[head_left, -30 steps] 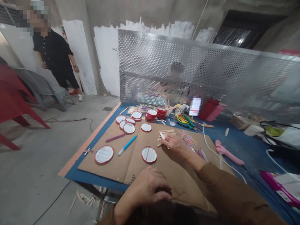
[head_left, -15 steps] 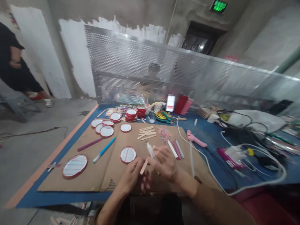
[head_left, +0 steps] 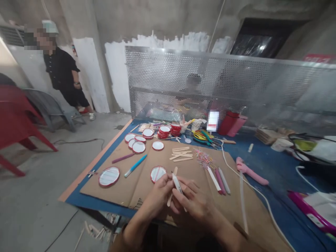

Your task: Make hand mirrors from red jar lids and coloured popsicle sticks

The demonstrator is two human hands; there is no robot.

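My left hand point(head_left: 159, 191) is closed on a wooden craft stick point(head_left: 169, 201), which slants upward between my two hands. In my right hand point(head_left: 196, 201) is a white marker point(head_left: 177, 184), its dark tip up beside the stick and the left fingertips. Just beyond my left hand lies a round red-rimmed lid point(head_left: 158, 173) with stripes on its white face. A larger striped lid point(head_left: 109, 176) rests further left. Past my hands, several loose craft sticks point(head_left: 181, 154) lie on the cardboard point(head_left: 141, 182). White, purple and grey pens point(head_left: 219, 180) are to the right.
Plain red-rimmed lids point(head_left: 138, 147) lie or are stacked at the back left. A blue pen point(head_left: 135, 166) is on the cardboard. To the right are a pink glue gun point(head_left: 252, 172), a white cable point(head_left: 265, 199) and a purple power strip point(head_left: 309, 211). A person point(head_left: 64, 70) stands far left.
My view has turned left, bringing the whole standing person and a red chair into sight. The marker, earlier above the stick, is now tilted the other way with its tip close to the stick.
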